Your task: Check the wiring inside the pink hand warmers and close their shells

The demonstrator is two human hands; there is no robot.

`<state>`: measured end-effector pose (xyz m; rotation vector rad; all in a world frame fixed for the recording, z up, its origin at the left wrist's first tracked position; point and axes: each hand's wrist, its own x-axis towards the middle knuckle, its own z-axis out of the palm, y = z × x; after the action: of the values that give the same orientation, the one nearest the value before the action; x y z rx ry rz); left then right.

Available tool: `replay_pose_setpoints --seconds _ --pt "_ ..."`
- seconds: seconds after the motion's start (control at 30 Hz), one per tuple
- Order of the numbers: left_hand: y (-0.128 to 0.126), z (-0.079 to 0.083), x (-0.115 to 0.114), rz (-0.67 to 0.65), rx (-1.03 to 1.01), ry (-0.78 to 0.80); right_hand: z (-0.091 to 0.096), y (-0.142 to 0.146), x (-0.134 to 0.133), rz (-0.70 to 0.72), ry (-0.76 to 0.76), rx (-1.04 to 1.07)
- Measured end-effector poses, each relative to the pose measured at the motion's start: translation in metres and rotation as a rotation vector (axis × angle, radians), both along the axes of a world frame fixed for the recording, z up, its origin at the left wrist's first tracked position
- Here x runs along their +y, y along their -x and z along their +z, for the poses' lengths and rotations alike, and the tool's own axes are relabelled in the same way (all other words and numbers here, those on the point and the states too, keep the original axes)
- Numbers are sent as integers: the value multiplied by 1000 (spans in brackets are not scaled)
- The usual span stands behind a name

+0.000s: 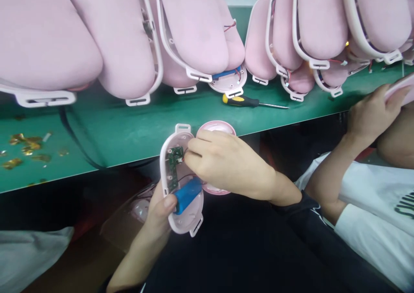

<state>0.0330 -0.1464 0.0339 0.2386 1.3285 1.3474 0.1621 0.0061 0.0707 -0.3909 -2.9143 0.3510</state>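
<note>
My left hand (158, 211) grips a pale pink plastic housing (164, 172) with strap loops at both ends, tilted on its side above my lap. The thumb presses against a blue battery (188, 195) lying inside it. A green circuit board (175, 163) is fixed in the upper part of the housing. Over the board, my right hand (223, 161) has its fingers curled and pinched near a small white connector and thin wires; what exactly they pinch is hidden. Behind that hand shows a round pink shell part (220, 127), mostly covered by it.
Several pink padded units (197, 25) with white frames stand along the green bench (129, 133). A yellow-and-black screwdriver (242, 101) lies before them. Gold-coloured scraps (27, 146) and a black cable (74, 133) are at left. At right, a co-worker's hand (371, 114) holds a pink part.
</note>
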Motion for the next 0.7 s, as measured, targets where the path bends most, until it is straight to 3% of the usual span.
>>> replay_pose_setpoints --seconds 0.13,0.4,0.6,0.7 --pt "1 1 -1 -30 36 -10 1 -2 0 -2 -7 -9" --pt "9 -13 -14 -117 24 -36 1 -2 4 1 15 -9" --pt "7 -9 -10 -56 30 3 -8 -2 3 -18 -3 124" --pt "6 -9 -13 -5 -60 48 -16 -6 1 -73 11 205"
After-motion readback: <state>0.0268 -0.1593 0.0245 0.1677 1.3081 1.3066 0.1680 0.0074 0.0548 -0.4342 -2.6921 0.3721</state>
